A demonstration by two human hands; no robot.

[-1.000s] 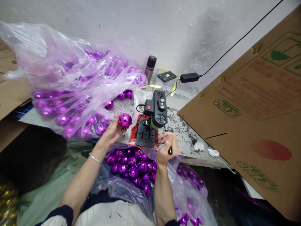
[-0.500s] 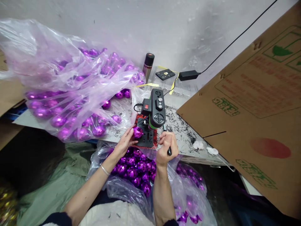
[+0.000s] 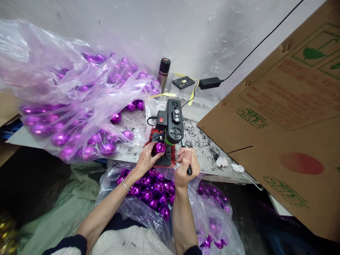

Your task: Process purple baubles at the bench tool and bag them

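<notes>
Purple ball pinched in my left hand, I watch my right hand clasp the black handle right of that grip.

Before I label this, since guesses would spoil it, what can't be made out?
Head view:
Handle: middle hidden by the right hand.
Ball: its bulk hides whether it touches the plate.
Red print on the carton: too blurred to read.
Gold heap: blurred, cut by the left edge.
</notes>
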